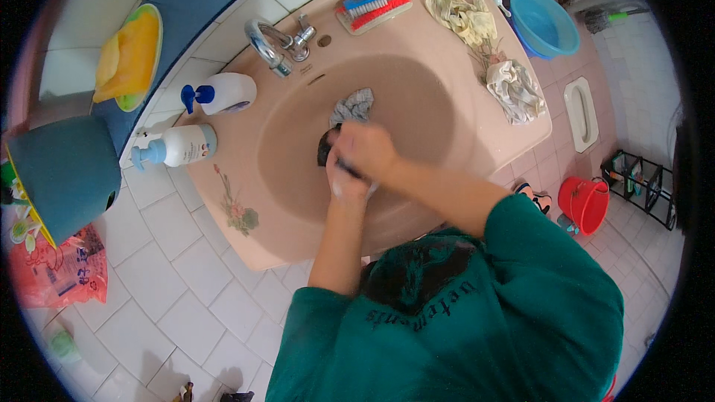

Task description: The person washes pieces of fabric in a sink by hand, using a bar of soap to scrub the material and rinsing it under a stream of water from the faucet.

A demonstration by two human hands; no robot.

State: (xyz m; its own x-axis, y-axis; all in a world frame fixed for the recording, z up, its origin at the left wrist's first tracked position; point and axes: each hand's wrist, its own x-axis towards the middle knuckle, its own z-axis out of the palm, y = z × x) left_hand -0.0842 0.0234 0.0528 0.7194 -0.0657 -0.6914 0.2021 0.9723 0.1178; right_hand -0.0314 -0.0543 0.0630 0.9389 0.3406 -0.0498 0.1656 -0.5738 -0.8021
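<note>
1. Nearest, a soft green cotton-like shirt (454,327) is seen, creased at the sleeves and marked with a dark chest print.
2. The left hand (350,184) is held low over the bowl, closed about a dark cloth from below; its fingertips are hidden, and whitish, foam-like streaks are spread over its skin.
3. The right hand (365,150) is curled into a fist over the same cloth, pressed against the left; its outline is blurred, so single fingers cannot be told apart.
4. The dark cloth (324,150) is gripped between both hands above the basin. It is limp, nearly black and bunched, and is largely covered by the fingers.
5. Just beyond it, a grey cloth (352,106) is left crumpled on the bowl's slope, its surface mottled and finely wrinkled.
6. Both are surrounded by a glossy pink ceramic washbasin (417,216), whose oval hollow is set into a broad rim decorated with flowers.
7. On the left rim, two rounded plastic pump bottles (231,94) are placed, white with blue heads.
8. At the back, a curved chrome faucet (272,48) is mounted, with a bristled brush (372,7) laid beside it.
9. On the right rim, pale rumpled cloths (514,93) are heaped.
10. Farther off, a round blue plastic tub (547,22) and a red bucket (585,205) are seen above pink floor tiles.
</note>
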